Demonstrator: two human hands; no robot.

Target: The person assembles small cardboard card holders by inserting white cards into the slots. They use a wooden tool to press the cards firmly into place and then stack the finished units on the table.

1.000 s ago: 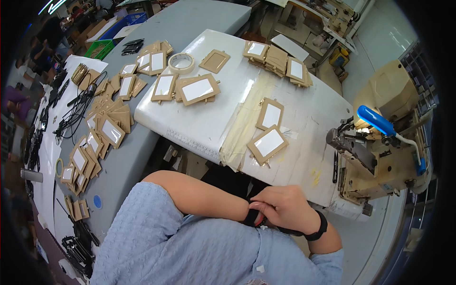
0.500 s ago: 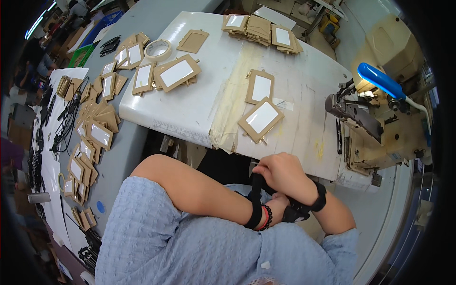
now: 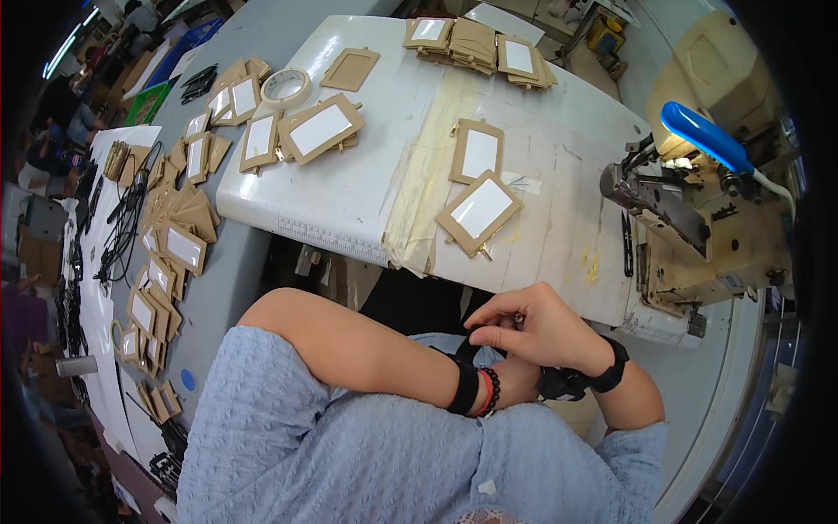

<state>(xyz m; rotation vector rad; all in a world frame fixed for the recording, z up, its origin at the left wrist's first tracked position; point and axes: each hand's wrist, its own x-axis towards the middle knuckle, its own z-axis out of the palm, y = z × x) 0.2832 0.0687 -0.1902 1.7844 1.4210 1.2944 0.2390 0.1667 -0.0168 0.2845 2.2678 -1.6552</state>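
Note:
My two hands meet close to my chest, just below the front edge of the white table. My right hand, with a black watch on its wrist, lies over my left hand and hides most of it. The right fingers pinch a small black strap-like thing near my left wrist, which wears a black band and beaded bracelets. What the left fingers do is hidden. Nearest on the table lies a brown cardboard frame with a white centre, and a second one lies behind it.
An industrial sewing machine with a blue-topped part stands at the right. A tape roll and more frames lie at the back left, with a stack at the far edge. Several frames cover the grey side table.
My hands have risen from my lap toward the table edge, and the right hand has settled over the left. The view has drawn closer to the table.

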